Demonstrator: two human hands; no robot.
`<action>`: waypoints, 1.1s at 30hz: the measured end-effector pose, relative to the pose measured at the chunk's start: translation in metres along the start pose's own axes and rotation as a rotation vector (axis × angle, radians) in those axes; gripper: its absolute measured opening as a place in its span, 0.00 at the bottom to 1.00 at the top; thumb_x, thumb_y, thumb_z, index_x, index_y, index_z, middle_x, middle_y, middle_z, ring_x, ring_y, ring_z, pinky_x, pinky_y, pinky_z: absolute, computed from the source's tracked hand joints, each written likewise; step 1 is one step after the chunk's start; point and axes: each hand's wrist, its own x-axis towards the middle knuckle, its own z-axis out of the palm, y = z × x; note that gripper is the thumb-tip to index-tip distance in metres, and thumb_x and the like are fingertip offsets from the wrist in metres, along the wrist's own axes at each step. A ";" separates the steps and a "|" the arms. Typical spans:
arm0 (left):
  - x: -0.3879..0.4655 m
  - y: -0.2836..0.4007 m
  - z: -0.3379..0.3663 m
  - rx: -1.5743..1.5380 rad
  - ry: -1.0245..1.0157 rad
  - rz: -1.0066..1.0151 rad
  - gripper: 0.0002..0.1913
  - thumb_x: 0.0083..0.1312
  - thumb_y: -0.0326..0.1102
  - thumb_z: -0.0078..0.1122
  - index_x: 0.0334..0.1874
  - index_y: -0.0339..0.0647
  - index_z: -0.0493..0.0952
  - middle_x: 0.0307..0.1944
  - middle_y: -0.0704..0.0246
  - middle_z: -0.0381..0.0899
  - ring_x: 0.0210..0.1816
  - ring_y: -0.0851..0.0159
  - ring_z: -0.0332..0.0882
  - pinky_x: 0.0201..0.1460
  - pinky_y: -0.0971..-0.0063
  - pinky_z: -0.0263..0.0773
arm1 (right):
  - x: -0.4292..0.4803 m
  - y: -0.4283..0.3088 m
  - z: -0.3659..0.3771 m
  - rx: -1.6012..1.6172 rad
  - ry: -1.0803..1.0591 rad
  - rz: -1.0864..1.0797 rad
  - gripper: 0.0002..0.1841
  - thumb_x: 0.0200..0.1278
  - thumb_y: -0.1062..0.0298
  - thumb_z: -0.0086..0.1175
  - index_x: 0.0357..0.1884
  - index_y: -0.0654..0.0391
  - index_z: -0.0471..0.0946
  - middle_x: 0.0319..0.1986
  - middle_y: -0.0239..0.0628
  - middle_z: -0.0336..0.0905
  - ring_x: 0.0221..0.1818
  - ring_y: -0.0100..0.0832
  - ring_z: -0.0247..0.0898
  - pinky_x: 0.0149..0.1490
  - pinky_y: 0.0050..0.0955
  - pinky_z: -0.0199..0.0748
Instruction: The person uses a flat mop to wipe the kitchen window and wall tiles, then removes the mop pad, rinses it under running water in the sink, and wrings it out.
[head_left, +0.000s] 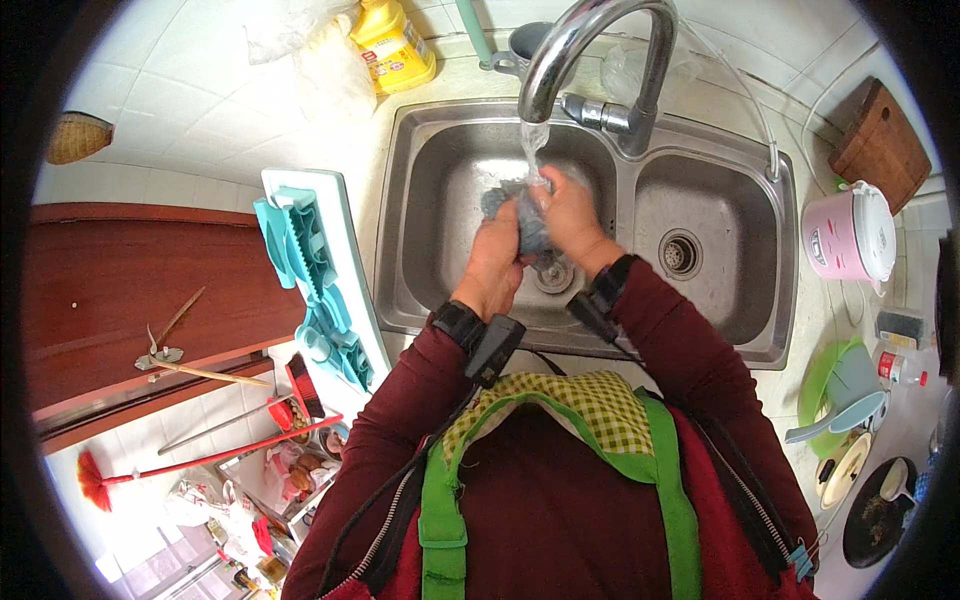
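Observation:
Water runs from the chrome faucet (551, 67) onto a wet grey cloth (533, 225) over the left basin of the stainless steel sink (442, 225). My left hand (493, 259) grips the cloth from the left side. On its other side, my right hand (570, 217) is closed on the upper part of the cloth, right beside the stream, slightly blurred. The cloth is bunched, so its full shape is hidden. Below the cloth the left drain (555, 274) is partly visible.
Right basin (705, 187) adjoins the left one. A grey mug (525, 49) and yellow bottle (394, 49) stand behind the sink. Right are a pink container (840, 232), a wooden cutting board (881, 146) and a green basin (814, 390); a teal rack (319, 277) is left.

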 end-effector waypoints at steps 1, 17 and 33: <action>-0.004 -0.001 0.001 0.088 0.011 -0.018 0.16 0.70 0.44 0.48 0.53 0.41 0.69 0.43 0.67 0.77 0.43 0.66 0.76 0.39 0.66 0.76 | 0.005 0.011 -0.004 -0.046 -0.013 0.025 0.16 0.65 0.56 0.49 0.43 0.59 0.76 0.38 0.54 0.78 0.43 0.54 0.73 0.48 0.41 0.70; -0.014 0.023 -0.023 -0.172 -0.223 0.054 0.19 0.59 0.27 0.48 0.53 0.32 0.71 0.50 0.60 0.77 0.51 0.56 0.76 0.58 0.62 0.70 | -0.037 0.026 -0.048 0.312 -0.234 0.270 0.31 0.67 0.50 0.49 0.65 0.58 0.57 0.60 0.42 0.63 0.63 0.39 0.59 0.64 0.34 0.59; -0.012 -0.001 -0.040 0.090 0.041 -0.073 0.36 0.68 0.66 0.34 0.69 0.47 0.57 0.64 0.55 0.60 0.68 0.52 0.54 0.63 0.45 0.57 | -0.023 -0.020 -0.050 0.722 -0.388 -0.003 0.08 0.62 0.72 0.42 0.39 0.56 0.73 0.48 0.31 0.75 0.50 0.26 0.68 0.55 0.26 0.66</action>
